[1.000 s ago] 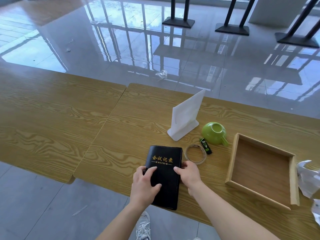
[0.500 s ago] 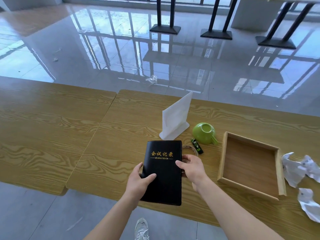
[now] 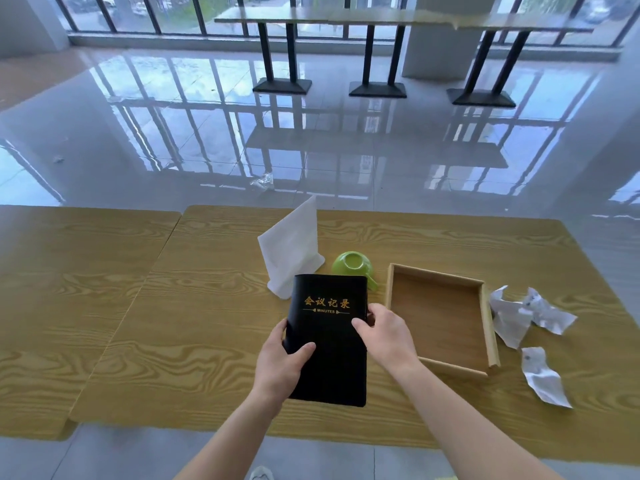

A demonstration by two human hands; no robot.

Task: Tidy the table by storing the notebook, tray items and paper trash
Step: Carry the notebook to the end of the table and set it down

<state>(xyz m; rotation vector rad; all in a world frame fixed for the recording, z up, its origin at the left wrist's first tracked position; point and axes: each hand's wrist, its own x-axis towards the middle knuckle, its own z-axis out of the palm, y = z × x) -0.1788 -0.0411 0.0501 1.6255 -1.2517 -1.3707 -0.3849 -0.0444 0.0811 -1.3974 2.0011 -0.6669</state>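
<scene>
You face a glossy grey tile floor mirroring a wall of dark-framed windows; the daylight is flat and bright. A long table on black pedestal legs stands by the glass, with a white pillar beside it. Nearest you are two wood-grain tables, butted edge to edge.

Black notebook with gold lettering and a thin gold rule. Yellow-brown table with darker swirling wood grain. The tray has a pale wooden rim and a darker brown base. Lime-green cup. Plain white stand. White crumpled paper with faint bluish marks. Glossy grey floor striped with window reflections.
</scene>
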